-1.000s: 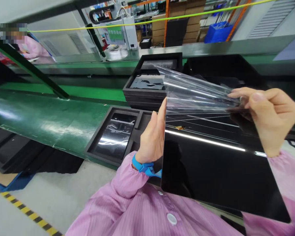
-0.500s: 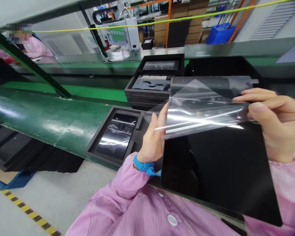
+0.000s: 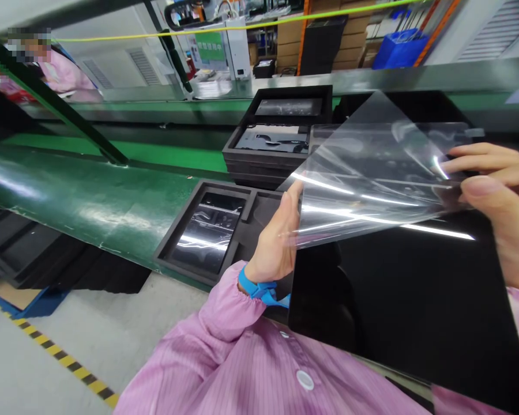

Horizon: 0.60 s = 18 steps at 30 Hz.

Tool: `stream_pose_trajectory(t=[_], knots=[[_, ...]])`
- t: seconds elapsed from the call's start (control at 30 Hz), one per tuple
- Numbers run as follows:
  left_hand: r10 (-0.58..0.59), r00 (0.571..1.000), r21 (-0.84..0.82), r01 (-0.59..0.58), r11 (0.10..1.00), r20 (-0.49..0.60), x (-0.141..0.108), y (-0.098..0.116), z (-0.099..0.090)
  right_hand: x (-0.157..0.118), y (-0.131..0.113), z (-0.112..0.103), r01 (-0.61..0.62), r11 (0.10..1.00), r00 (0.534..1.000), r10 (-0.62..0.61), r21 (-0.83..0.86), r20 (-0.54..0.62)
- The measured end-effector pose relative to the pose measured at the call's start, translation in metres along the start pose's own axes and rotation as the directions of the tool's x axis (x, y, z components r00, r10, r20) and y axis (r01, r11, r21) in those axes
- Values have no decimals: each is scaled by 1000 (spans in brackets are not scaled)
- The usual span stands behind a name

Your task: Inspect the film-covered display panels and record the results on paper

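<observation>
A large black glass panel point(image 3: 415, 311), tablet-like and flat, is tilted in front of me. My left hand point(image 3: 277, 236) supports it at its left edge, its fingers partly hidden behind the panel and film. Clear protective film point(image 3: 363, 173) is lifted over the upper part, with a loose corner standing up and folds catching the light. My right hand point(image 3: 497, 184) pinches this film between thumb and fingers near the panel's upper right. The lower part of the panel is bare and glossy. A blue wrist strap point(image 3: 257, 287) sits around my left wrist.
Left of the panel, a black foam tray point(image 3: 166, 253) holds a film-covered panel point(image 3: 210, 233) on the green bench point(image 3: 90, 196). Behind it rise stacked foam trays point(image 3: 237, 155) with more panels. A slanted green post point(image 3: 64, 109) stands left, and a person point(image 3: 64, 72) sits beyond it.
My right hand has moved right, pulling the film further into a raised, pointed fold. The panel has shifted slightly right in view; my left hand still supports it.
</observation>
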<state>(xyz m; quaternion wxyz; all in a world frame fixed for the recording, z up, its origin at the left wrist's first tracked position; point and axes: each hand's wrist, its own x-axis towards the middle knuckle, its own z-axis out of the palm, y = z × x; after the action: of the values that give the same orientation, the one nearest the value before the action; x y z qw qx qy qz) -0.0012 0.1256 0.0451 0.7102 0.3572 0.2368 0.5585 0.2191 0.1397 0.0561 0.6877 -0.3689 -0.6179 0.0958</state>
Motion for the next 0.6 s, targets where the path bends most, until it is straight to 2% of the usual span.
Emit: stream_pose_trajectory(t=[0.27, 0.33, 0.5, 0.6], knots=[[83, 992, 32, -86, 996, 93, -1, -5, -1, -2, -5, 0, -51, 998, 999, 51, -32, 9], [59, 995, 35, -62, 997, 85, -2, -4, -1, -2, -6, -1, -65, 997, 998, 66, -46, 17], [-102, 994, -25, 101, 995, -49, -5, 1, 4, -2, -2, -3, -71, 995, 996, 75, -70, 51], [-90, 995, -47, 89, 995, -38, -5, 0, 5, -2, -1, -3, -86, 994, 995, 89, -71, 43]])
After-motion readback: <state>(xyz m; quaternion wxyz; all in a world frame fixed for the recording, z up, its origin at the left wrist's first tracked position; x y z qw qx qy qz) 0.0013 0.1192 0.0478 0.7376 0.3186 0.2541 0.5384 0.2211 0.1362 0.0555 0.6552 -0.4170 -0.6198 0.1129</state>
